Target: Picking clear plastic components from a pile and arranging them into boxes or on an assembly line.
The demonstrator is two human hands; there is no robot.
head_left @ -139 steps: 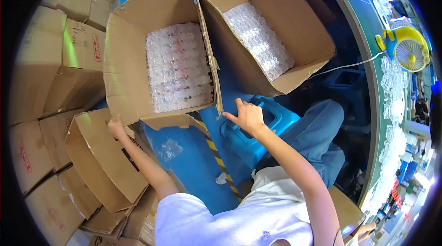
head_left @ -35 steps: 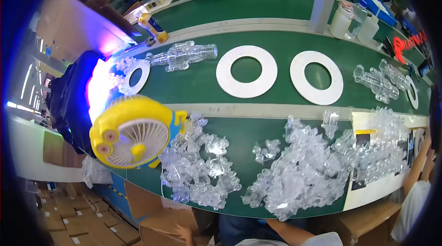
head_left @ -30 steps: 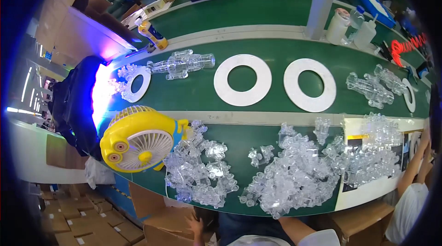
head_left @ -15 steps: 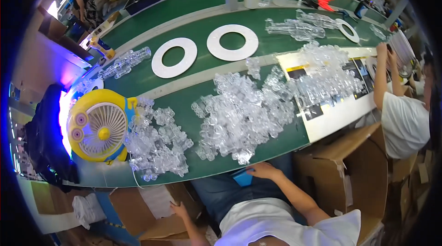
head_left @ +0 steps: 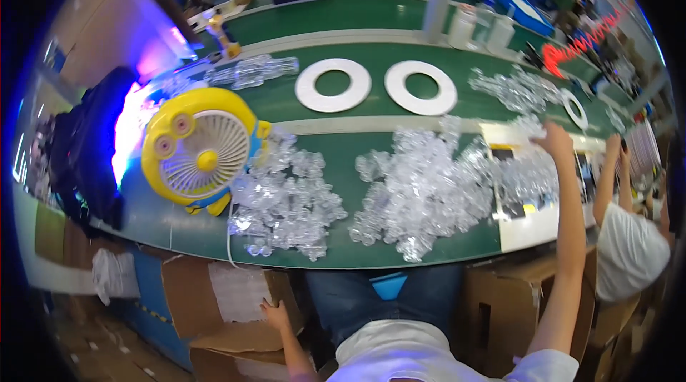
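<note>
Right hand (head_left: 554,142): at clear plastic parts (head_left: 527,177), grip unclear | Left hand (head_left: 274,315): beside cardboard box (head_left: 189,300), grip unclear

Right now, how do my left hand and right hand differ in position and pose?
Place: your left hand is at the open cardboard box below the table edge; your right hand is above the green table, by clear plastic parts.
Reach: your right hand is far forward, arm outstretched; your left hand sits low, nearer your body.
Both are bare; contact is unclear for either.
</note>
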